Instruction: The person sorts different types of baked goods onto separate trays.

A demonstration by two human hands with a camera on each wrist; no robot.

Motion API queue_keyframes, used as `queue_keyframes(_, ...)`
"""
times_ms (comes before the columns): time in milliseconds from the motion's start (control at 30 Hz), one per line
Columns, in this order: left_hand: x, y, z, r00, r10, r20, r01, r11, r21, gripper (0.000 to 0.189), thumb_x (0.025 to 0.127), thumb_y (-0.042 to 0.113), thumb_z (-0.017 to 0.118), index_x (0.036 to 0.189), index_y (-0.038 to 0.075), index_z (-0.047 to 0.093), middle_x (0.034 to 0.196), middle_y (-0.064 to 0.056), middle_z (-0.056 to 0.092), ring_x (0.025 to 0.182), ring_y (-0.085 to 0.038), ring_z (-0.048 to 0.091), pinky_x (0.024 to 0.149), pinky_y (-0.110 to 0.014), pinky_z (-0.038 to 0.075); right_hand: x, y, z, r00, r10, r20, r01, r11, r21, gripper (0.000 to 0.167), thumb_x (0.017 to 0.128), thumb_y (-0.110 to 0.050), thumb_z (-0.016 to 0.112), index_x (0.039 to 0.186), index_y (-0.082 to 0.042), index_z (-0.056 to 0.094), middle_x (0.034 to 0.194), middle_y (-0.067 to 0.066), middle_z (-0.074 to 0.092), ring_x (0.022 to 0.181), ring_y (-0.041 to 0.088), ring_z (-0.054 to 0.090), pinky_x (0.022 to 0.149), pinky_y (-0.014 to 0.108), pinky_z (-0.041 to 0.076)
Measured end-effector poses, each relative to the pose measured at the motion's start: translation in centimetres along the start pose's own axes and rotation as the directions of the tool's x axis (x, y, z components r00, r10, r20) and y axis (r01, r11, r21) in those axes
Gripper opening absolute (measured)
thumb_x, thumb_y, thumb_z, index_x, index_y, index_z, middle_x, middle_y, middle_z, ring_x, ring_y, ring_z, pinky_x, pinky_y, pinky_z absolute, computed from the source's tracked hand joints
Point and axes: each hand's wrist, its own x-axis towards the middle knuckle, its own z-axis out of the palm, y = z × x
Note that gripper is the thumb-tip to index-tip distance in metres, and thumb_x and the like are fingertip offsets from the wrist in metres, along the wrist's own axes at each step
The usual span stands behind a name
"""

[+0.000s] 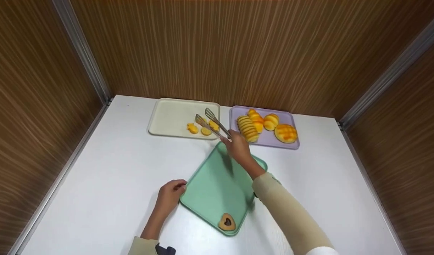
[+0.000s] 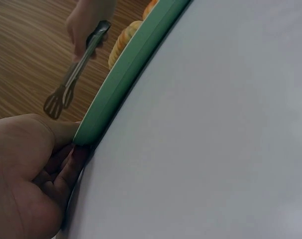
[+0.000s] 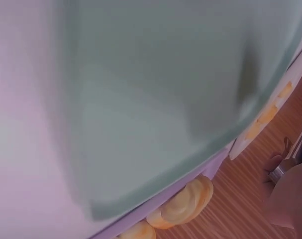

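Observation:
My right hand [image 1: 240, 148] holds metal tongs [image 1: 220, 125], their slotted tips spread apart above the right part of a cream tray [image 1: 172, 118]. Beneath the tips lie several small yellow pieces [image 1: 192, 128], partly covered by the tongs in the head view. At the near-left edge of a green tray [image 1: 210, 187], my left hand [image 1: 168, 194] pinches the rim, thumb on one side and fingers curled below, as the left wrist view shows. A tan cookie [image 1: 222, 224] with a dark heart centre sits in the green tray's near corner. My right forearm crosses over that tray.
Behind and right of the green tray, a purple tray [image 1: 268, 139] carries several breads, among them a striped loaf [image 1: 248, 129] and a round bun [image 1: 286, 133]. Wood-grain panels [image 1: 202, 53] enclose the white table [image 1: 107, 170] at the back and both sides.

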Motion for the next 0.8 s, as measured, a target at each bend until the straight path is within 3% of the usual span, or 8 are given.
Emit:
queue_keyframes(300, -0.1, 0.1, -0.1, 1.000, -0.011, 0.001, 0.011, 1.000, -0.008, 0.020, 0.097, 0.011, 0.065, 0.115, 0.007, 0.073, 0.104, -0.007, 0.072, 0.096, -0.019, 0.065, 0.085, -0.037, 0.053, -4.9, 2.1, -2.9, 0.987, -0.161, -0.008, 0.161, 0.987, -0.003, 0.031, 0.095, -0.028, 0.071, 0.112, -0.002, 0.066, 0.097, 0.015, 0.067, 0.085, 0.027, 0.060, 0.077, 0.046, 0.052)
queue_keyframes(533, -0.1, 0.0, -0.2, 1.000, -0.021, -0.002, 0.021, 1.000, -0.007, 0.020, 0.097, 0.011, 0.065, 0.114, 0.007, 0.074, 0.104, -0.007, 0.072, 0.096, -0.019, 0.065, 0.084, -0.036, 0.053, -9.6, 3.6, -5.3, 0.962, -0.265, 0.071, 0.266, 0.964, -0.010, 0.033, 0.097, -0.030, 0.068, 0.118, -0.005, 0.065, 0.101, 0.011, 0.069, 0.082, 0.022, 0.060, 0.072, 0.038, 0.052)
queue_keyframes(667, 0.0, 0.0, -0.1, 1.000, -0.022, -0.006, 0.022, 1.000, 0.007, 0.020, 0.096, 0.010, 0.066, 0.114, 0.006, 0.074, 0.102, -0.007, 0.072, 0.095, -0.019, 0.065, 0.083, -0.034, 0.053, -12.0, 4.7, -7.0, 0.942, -0.321, 0.097, 0.325, 0.946, -0.020, 0.039, 0.096, -0.029, 0.069, 0.126, -0.005, 0.063, 0.105, 0.009, 0.068, 0.087, 0.022, 0.063, 0.074, 0.035, 0.055)
queue_keyframes(800, 0.1, 0.0, 0.1, 1.000, -0.014, -0.007, 0.014, 1.000, 0.013, 0.020, 0.096, 0.010, 0.066, 0.113, 0.006, 0.074, 0.101, -0.006, 0.072, 0.094, -0.018, 0.065, 0.082, -0.032, 0.053, -13.6, 6.1, -8.9, 0.909, -0.397, 0.129, 0.404, 0.914, -0.029, 0.038, 0.095, -0.029, 0.071, 0.125, -0.007, 0.064, 0.105, 0.007, 0.069, 0.085, 0.021, 0.064, 0.071, 0.030, 0.055)
